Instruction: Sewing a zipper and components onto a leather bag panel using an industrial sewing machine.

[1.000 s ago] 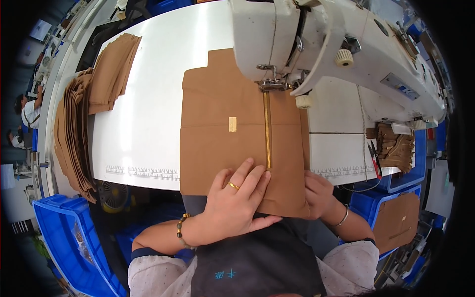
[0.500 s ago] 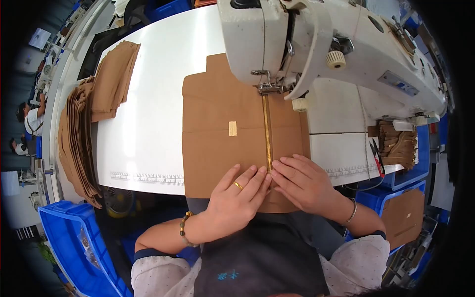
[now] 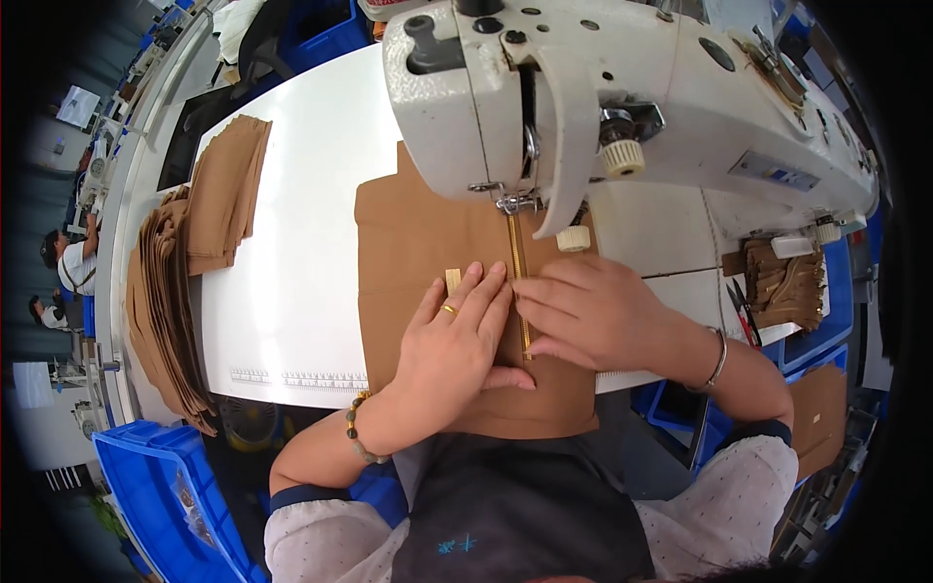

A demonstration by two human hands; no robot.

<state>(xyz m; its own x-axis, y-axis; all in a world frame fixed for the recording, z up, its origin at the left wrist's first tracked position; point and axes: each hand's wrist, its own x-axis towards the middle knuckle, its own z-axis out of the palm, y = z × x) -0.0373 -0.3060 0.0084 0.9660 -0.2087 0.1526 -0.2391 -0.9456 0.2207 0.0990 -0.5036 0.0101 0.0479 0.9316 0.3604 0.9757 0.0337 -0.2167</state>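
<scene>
A brown fabric or leather panel (image 3: 418, 233) lies under the sewing machine (image 3: 486, 126), with a gold zipper (image 3: 517, 248) running lengthwise toward me from the presser foot (image 3: 516, 202). My left hand (image 3: 455, 335) lies flat on the panel left of the zipper, fingers stretched forward and thumb out toward the zipper. Its fingers partly cover a small pale label (image 3: 453, 279). From the right, my right hand (image 3: 593, 309) reaches across the zipper, fingers stretched and fingertips resting on and beside it. The panel's near edge hangs over the table edge.
Stacks of brown pieces (image 3: 160, 311) lie at the left of the white table (image 3: 292, 291). At the right are scissors (image 3: 745, 311) and a bundle of brown pieces (image 3: 782, 282). Blue bins (image 3: 160, 486) stand below the table. People work far left.
Both hands have moved forward along the zipper toward the presser foot. The left hand has flattened over the label, and the right has turned sideways across the zipper. The view has shifted.
</scene>
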